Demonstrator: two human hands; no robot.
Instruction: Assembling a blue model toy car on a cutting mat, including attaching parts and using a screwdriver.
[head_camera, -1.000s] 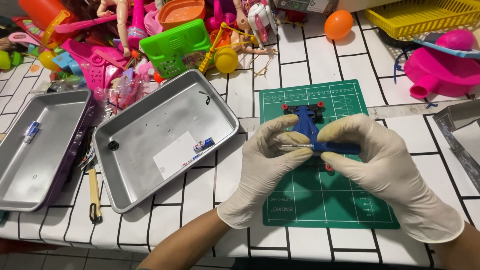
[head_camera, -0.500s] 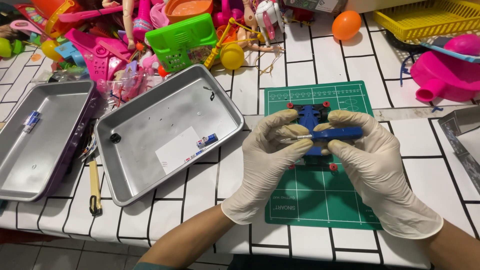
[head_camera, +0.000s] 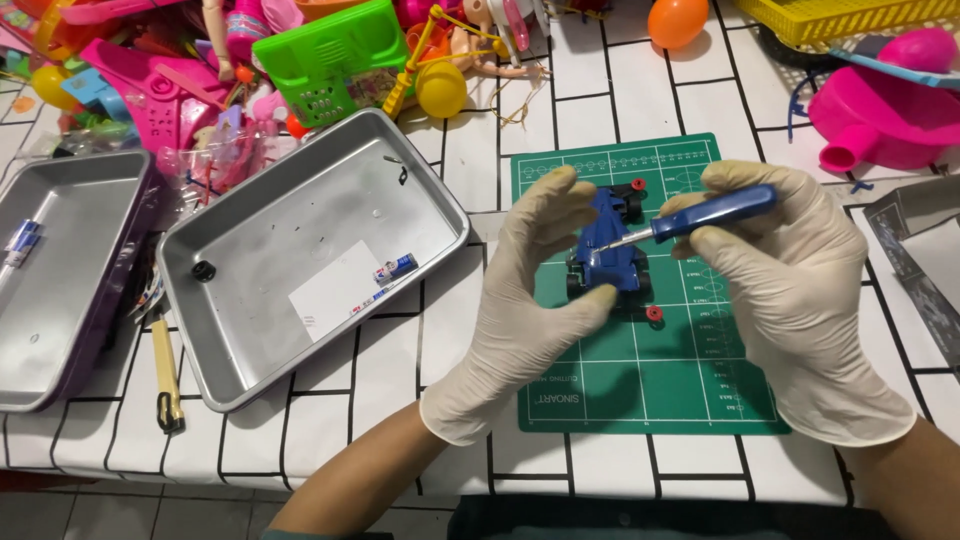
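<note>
While two metal trays sit toward the left edge of the white tiled table (head_camera: 600, 90), the far-left tray (head_camera: 60, 270) flat and the larger tray (head_camera: 300, 250) angled beside it, a toy pile (head_camera: 250, 60) fills the far left corner. At centre lies a green cutting mat (head_camera: 650, 370). Gloved left hand (head_camera: 530, 300) is clamped round the blue toy car (head_camera: 610, 245) over the mat; gloved right hand (head_camera: 790, 290) is closed on a blue-handled screwdriver (head_camera: 700, 215), tip on the car. Pink plastic toy (head_camera: 890, 100) sits at far right edge.

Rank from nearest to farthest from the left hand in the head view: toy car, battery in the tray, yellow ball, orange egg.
1. toy car: held by the left hand
2. battery: left, in the tray
3. yellow ball: top, left of centre
4. orange egg: top right
</note>
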